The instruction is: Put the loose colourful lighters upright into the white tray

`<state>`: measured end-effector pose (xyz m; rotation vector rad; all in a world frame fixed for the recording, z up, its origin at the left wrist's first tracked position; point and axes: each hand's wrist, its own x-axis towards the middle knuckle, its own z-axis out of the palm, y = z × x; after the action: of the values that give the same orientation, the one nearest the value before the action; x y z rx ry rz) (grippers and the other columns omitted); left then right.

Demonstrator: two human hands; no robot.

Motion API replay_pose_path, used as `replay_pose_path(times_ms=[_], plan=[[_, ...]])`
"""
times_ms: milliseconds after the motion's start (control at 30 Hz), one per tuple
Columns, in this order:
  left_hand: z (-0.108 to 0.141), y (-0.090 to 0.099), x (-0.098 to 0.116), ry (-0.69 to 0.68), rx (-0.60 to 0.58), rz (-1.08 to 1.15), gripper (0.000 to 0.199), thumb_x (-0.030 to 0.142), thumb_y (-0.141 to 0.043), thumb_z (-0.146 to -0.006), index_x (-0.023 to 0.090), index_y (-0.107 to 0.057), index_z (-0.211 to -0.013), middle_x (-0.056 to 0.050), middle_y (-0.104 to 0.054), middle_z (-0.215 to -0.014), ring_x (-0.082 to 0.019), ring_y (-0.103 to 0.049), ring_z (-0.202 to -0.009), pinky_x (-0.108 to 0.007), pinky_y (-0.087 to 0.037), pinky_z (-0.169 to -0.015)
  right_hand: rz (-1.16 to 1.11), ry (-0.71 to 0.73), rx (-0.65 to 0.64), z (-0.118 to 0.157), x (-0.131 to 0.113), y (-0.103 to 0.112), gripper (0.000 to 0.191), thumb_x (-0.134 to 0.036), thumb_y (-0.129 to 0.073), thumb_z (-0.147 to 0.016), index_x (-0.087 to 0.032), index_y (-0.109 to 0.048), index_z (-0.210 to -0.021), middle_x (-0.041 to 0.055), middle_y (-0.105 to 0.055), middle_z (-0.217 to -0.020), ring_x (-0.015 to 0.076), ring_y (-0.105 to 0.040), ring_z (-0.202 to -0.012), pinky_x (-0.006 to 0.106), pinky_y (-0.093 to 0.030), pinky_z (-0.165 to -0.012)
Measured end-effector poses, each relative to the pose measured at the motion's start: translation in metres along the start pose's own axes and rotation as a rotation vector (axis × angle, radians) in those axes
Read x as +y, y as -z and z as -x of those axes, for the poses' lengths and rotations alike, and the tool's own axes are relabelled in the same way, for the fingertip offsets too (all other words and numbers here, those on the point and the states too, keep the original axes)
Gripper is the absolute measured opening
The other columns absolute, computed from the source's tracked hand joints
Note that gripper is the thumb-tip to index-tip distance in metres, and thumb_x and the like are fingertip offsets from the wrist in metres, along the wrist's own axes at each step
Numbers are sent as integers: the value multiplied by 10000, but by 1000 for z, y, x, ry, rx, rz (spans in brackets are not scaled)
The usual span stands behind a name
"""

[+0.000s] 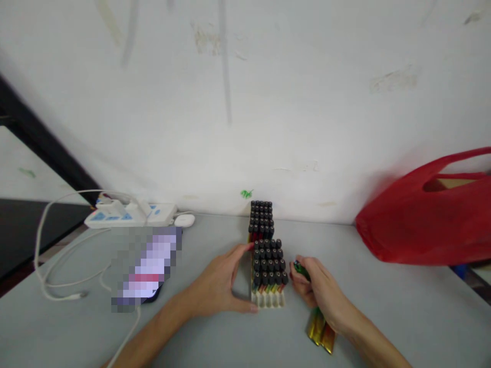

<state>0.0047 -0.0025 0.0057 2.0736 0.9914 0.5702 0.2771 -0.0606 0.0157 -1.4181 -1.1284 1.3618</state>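
Rows of black-capped pens or markers (269, 266) stand upright in a pale tray (271, 300), whose front row of slots shows bare. Behind it stands a second block of similar black-topped items (261, 217). My left hand (218, 281) is spread along the left side of the front tray, thumb at its near corner and fingertips by its far left edge. Just right of the tray, my right hand (316, 286) is closed round a small green item (302, 269). Gold cylinders (322, 332) lie on the table under my right wrist, partly hidden.
A phone (153, 266), partly pixelated, lies at the left, with white cables around it. Behind it are a white power strip (130, 215) and a small white case (184, 220). A red bag (429, 220) sits at the right. A wall rises behind the grey table (215, 337).
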Motion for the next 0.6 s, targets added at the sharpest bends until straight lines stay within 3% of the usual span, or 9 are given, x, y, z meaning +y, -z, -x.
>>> replay_pose_path(times_ms=[133, 267, 367, 500, 600], plan=[[0, 0, 1, 29, -12, 2, 1325, 574, -1106, -598, 236, -452, -1700, -8, -740, -978, -278, -705, -799, -416, -587, -848, -33, -19, -52, -2, -4, 2, 705, -872, -504, -999, -274, -357, -656, -58, -298, -618, 135, -209, -552, 294, -185, -503], [-1, 1, 2, -11, -2, 7, 1300, 554, -1115, -600, 245, -473, -1687, -65, -772, -1131, -383, -741, -1088, -496, -569, -1037, -39, -6, -85, -3, -13, 3, 700, -878, -502, -1000, -265, -419, -674, -75, -258, -609, 127, -179, -545, 295, -152, -508], [-1, 1, 1, -44, 15, 7, 1301, 521, -1134, -582, 263, -482, -1679, -119, -751, -1332, -440, -672, -1321, -545, -509, -1165, -13, 125, 5, 1, -20, 2, 599, -803, -510, -1064, -258, -559, -822, -72, -314, -638, 150, -251, -569, 304, -217, -523], [-2, 1, 1, -55, 13, 9, 1305, 531, -1132, -584, 272, -481, -1685, -130, -744, -1372, -454, -653, -1370, -559, -504, -1177, 112, 283, 102, 8, -23, 0, 482, -699, -435, -1156, -263, -640, -1157, -53, -432, -696, 194, -404, -642, 323, -331, -603], [-2, 1, 1, -65, 10, 11, 1292, 539, -1124, -603, 266, -476, -1688, -143, -731, -1412, -458, -648, -1385, -561, -496, -1188, 137, 310, 100, 12, -22, 0, 469, -667, -416, -1175, -266, -656, -1215, -24, -522, -756, 213, -483, -696, 337, -388, -644]])
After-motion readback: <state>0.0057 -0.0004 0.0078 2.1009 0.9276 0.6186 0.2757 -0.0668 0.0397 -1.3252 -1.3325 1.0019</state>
